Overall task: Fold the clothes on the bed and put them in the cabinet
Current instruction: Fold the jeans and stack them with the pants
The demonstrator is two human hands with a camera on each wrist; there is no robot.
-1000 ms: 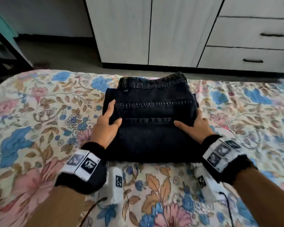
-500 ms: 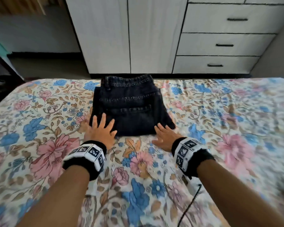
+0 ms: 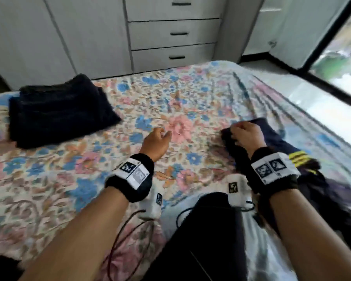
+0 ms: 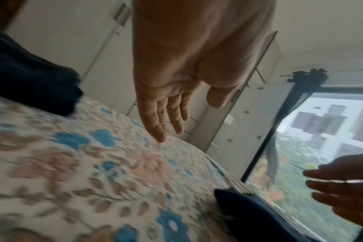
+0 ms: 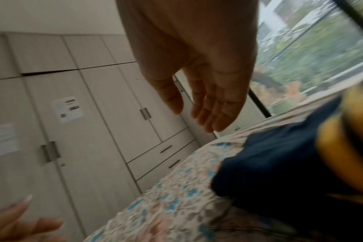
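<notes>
the floral bedspread with blue and pink flowers [image 3: 73, 179] lies open across the middle, a wide bare stretch between the two garments, and its far edge runs close along the pale wooden cabinet with black-handled drawers [image 3: 173, 33]; on the right the bed's edge falls off toward the big dark-framed window [image 3: 344, 57]. my left hand [image 3: 155, 141] hovers over that open middle, palm down, fingers straight and loose in the left wrist view, holding nothing. my right hand [image 3: 246, 136] is out over the near end of the dark navy garment with yellow stripes [image 3: 280, 145]; from the head view the fingers look bent down toward the cloth, while the right wrist view shows them straight and relaxed, above the fabric, so i read it as released, not grasping. that navy garment lies rumpled on the right side of the bed, near me, its yellow stripes [image 3: 298, 158] just right of my wrist. the folded dark denim jeans [image 3: 59, 116] sit in a squared stack at the far left of the bed, well apart from both hands, blurred in all views.
</notes>
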